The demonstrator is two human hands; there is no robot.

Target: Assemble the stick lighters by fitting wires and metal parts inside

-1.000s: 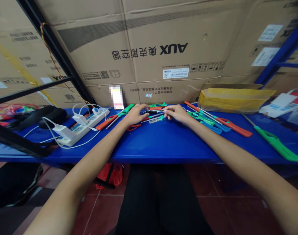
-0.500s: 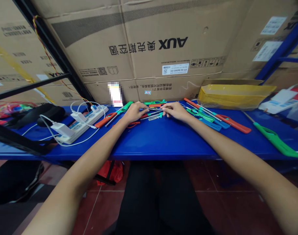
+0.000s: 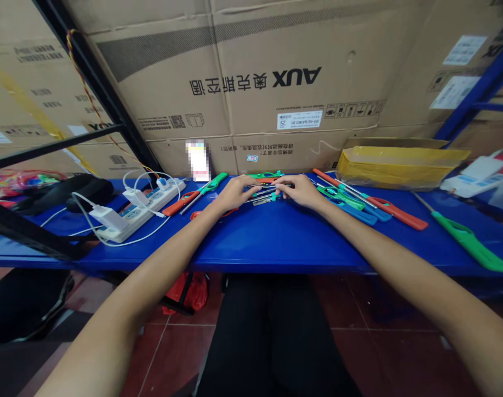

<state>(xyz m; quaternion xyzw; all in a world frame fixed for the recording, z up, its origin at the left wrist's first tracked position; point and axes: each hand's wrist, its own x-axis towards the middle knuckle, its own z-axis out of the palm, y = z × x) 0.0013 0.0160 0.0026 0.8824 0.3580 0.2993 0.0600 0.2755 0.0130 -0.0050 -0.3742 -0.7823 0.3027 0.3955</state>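
On the blue metal bench (image 3: 276,242), my left hand (image 3: 234,193) and right hand (image 3: 298,190) have drawn together, both pinching one thin silver-barrelled lighter (image 3: 264,194).

- Landmark: the power strip (image 3: 141,209) on the blue table (image 3: 276,242).
- Right of the strip, the table's near half lies bare, giving broad passage.
- Farther right, lighters (image 3: 358,201) crowd the back.
- Behind the strip, cartons (image 3: 243,82) wall off the rear.
- Left of it, a black bar (image 3: 23,231) slants across.
- Far right, a yellow box (image 3: 395,165) blocks the back.
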